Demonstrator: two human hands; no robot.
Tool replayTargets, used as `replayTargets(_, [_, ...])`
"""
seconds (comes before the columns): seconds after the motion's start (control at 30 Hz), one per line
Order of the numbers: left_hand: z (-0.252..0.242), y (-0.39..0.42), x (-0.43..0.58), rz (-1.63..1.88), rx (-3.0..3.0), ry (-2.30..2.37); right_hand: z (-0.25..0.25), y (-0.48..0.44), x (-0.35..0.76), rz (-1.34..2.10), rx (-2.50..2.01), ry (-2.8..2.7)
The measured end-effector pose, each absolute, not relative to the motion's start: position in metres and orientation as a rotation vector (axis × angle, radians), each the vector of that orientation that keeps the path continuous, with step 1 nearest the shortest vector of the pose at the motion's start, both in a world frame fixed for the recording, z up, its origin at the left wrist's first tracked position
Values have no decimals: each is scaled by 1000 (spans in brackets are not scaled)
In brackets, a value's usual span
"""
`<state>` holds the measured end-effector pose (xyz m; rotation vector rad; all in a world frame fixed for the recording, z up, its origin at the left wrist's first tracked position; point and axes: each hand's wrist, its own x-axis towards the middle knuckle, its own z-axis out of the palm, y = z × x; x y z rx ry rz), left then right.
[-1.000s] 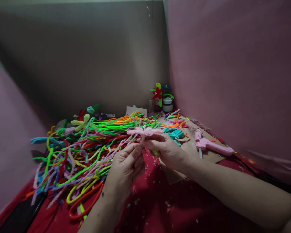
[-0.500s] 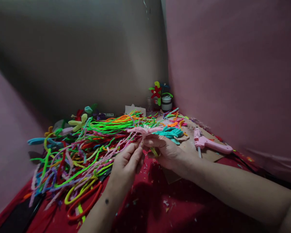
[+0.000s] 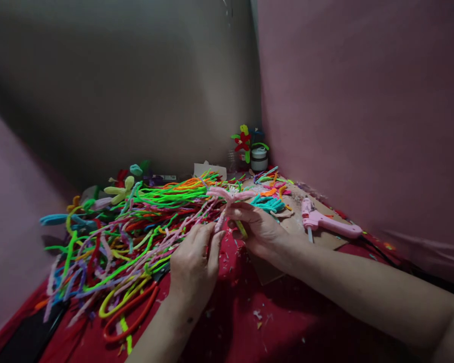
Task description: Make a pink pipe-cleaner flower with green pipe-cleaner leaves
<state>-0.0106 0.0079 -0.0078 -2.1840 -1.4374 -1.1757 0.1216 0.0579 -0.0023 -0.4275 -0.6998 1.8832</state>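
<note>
A pale pink pipe-cleaner flower [image 3: 230, 194] with whitish bits at its centre is held up between my two hands. My left hand [image 3: 196, 259] is closed on the lower part of its pink stem [image 3: 220, 222], thumb against the curled fingers. Just under the petals, my right hand [image 3: 255, 227] pinches the top of the stem. A small yellow-green strip [image 3: 241, 230] shows by the right hand's lower fingers; whether they grip it is unclear. Left of the hands spreads a big pile of coloured pipe cleaners [image 3: 147, 222].
A pink glue gun [image 3: 325, 222] lies on cardboard at the right. Teal pipe-cleaner pieces [image 3: 268, 203] sit behind my right hand. Red-handled scissors [image 3: 111, 337] are at the lower left. Pipe-cleaner flowers [image 3: 242, 141] stand by a lidded jar [image 3: 259, 159] in the corner.
My left hand has moved down the stem and turned at the wrist, exposing more stem between the hands. The flower has risen slightly and shifted right.
</note>
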Motion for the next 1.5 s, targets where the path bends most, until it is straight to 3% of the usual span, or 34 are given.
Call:
replayTargets(0.17, [-4,9,-13,-1386,-2244,-1598,-8,61,122,1818,-417,-852])
replayTargets(0.5, [-6,8,-12,-1343,-2200,-1480,-5,60,121,1808,-491,-789])
replayTargets(0.8, [5,9,-12,-1699,-2448,-2010,-6,60,120,1850,-442,-739])
replayTargets(1.1, [-10,9,-13,-1230,-2219,-1461,-11,64,119,1849,-356,-795])
replayTargets(1.5, [-20,11,-10,-900,-2069,-1329,-12,63,118,1815,-359,-783])
